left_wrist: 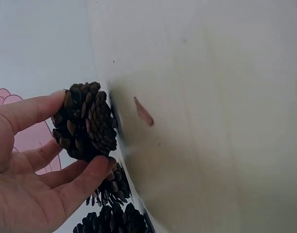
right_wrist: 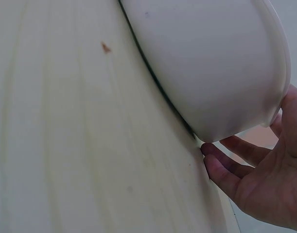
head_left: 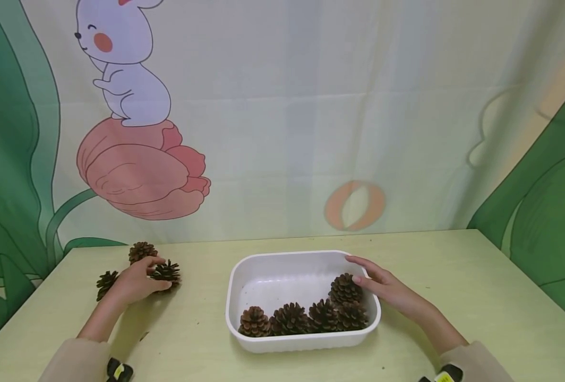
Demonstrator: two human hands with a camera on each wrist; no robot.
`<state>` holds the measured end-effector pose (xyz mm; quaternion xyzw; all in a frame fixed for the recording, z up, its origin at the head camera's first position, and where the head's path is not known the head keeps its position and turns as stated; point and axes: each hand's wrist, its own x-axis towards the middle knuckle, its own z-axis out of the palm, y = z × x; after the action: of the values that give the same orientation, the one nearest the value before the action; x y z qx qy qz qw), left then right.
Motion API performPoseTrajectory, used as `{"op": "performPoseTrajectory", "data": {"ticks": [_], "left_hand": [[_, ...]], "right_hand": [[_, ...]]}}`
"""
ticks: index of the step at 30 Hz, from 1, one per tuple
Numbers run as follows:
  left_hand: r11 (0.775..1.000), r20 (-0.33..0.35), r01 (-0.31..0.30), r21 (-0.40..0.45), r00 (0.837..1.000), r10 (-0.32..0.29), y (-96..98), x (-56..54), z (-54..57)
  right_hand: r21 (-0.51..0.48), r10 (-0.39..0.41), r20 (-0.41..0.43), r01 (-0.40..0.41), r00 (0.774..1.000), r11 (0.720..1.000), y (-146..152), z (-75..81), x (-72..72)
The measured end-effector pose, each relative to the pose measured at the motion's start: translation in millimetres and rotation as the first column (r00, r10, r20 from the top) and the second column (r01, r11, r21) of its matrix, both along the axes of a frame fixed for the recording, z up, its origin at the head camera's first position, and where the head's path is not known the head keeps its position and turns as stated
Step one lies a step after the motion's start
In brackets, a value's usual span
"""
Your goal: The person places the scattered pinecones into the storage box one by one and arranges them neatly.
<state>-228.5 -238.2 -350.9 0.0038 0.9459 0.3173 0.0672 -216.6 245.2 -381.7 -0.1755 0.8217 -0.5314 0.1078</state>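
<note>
My left hand [head_left: 133, 283] grips a brown pine cone [head_left: 169, 271] at the table's left. In the left wrist view, thumb and fingers close round opposite sides of that pine cone [left_wrist: 87, 121]. Two more pine cones lie close by, one behind the hand [head_left: 141, 251] and one to its left [head_left: 105, 284]. My right hand [head_left: 397, 292] holds the right end of a white plastic tub [head_left: 282, 257], thumb over the rim and fingers along the outside wall. Several pine cones [head_left: 289, 318] sit inside, along the tub's near wall and right end.
A pale yellow wooden table [head_left: 191, 339] bears everything. Small brown scales lie on it, one [head_left: 144, 336] near the left forearm. Behind the table hangs a curtain [head_left: 273, 159] printed with a rabbit, a pink flower and green leaves.
</note>
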Motion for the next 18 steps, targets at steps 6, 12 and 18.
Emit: {"op": "performPoseTrajectory", "data": {"ticks": [6, 12, 18], "left_hand": [[1.000, -0.020, -0.003, -0.006, 1.000, 0.003, -0.1, -0.4, -0.6], [1.000, -0.036, -0.025, 0.010, 0.999, 0.025, 0.2, 2.6, 1.5], [0.999, -0.060, -0.020, 0.035, 0.998, 0.022, 1.8, 7.9, 4.6]], "right_hand": [[-0.013, 0.004, 0.001, -0.004, 1.000, 1.000, -0.4, 0.0, 0.0], [-0.014, 0.009, -0.001, -0.009, 1.000, 1.000, -0.1, -0.1, -0.1], [-0.005, 0.010, -0.011, -0.010, 1.000, 1.000, 0.5, 0.0, 0.0]]}}
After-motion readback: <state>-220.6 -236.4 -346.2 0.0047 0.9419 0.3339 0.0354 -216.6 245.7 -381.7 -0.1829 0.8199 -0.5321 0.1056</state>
